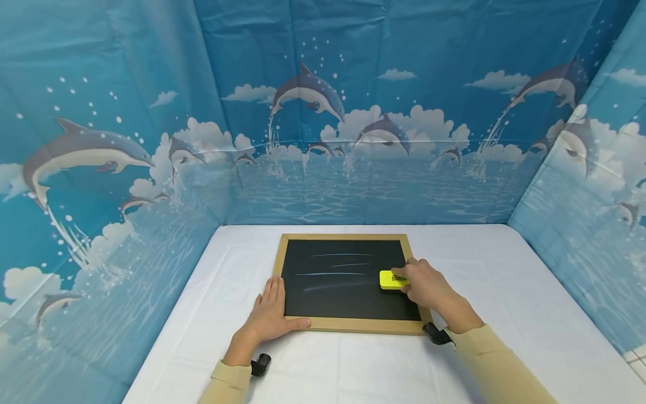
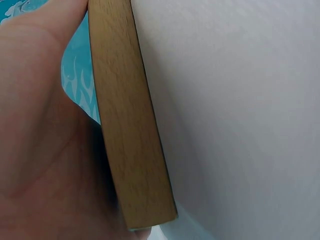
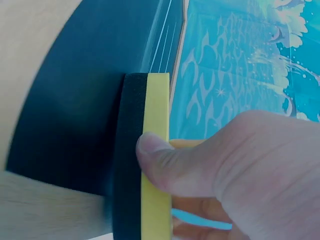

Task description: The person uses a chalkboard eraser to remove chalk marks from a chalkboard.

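A small blackboard (image 1: 348,300) in a light wooden frame lies on the table, with several pale chalk lines (image 1: 333,274) across its upper and middle part; the lowest one is faint and smeared. My right hand (image 1: 429,286) grips a yellow board eraser (image 1: 387,280) near the board's right side. In the right wrist view, the thumb presses along the yellow back of the eraser, and its black felt faces the dark surface. My left hand (image 1: 270,317) rests at the lower left corner, fingers straight along the left edge and thumb on the bottom strip of the wooden frame (image 2: 127,125).
A white cloth (image 1: 323,365) covers the table around the board. Blue curtains with dolphins (image 1: 308,92) stand behind the table and along both sides. Each wrist wears a small black camera (image 1: 260,365).
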Tool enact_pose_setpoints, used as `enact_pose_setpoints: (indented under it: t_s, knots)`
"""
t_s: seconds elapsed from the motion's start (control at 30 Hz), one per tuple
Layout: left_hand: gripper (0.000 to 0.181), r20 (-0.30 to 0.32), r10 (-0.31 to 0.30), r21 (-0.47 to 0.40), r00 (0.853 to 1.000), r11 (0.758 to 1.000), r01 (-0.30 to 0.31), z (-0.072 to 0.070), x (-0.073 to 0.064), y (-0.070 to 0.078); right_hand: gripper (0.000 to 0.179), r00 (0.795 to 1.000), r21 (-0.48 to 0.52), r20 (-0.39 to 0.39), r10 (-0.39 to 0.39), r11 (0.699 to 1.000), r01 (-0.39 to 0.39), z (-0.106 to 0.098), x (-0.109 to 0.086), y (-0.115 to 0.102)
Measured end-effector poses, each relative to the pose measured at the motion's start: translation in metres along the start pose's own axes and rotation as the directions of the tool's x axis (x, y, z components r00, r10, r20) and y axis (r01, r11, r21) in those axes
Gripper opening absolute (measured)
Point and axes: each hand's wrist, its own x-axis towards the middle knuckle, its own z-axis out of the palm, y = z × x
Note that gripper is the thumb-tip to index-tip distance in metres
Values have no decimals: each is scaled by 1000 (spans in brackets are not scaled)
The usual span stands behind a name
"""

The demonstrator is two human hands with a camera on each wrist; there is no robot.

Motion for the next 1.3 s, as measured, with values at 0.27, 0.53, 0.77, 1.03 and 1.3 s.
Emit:
enact_pose_setpoints:
  t_s: [0.27, 0.53, 0.77, 1.03, 1.3]
  knots:
    - [138, 10, -16, -14, 1000, 1000, 16, -2, -2, 1, 53, 995, 25, -71, -75, 997, 77, 6, -6, 9]
    - [137, 2, 1, -15, 1000, 1000, -1, -3, 0, 2, 53, 991, 50, -105, -88, 994, 94, 13, -2, 11]
    - [136, 13, 0, -26, 1000, 1000, 0, 0, -1, 3, 52, 989, 46, -124, -86, 995, 92, 21, 0, 8]
    - [138, -3, 12, -68, 1000, 998, -12, 4, -1, -1, 51, 990, 56, -117, -83, 994, 90, 20, 2, 6]
    - [140, -19, 17, -62, 1000, 998, -18, 6, 1, -3, 51, 987, 66, -131, -98, 992, 107, 19, 10, 2]
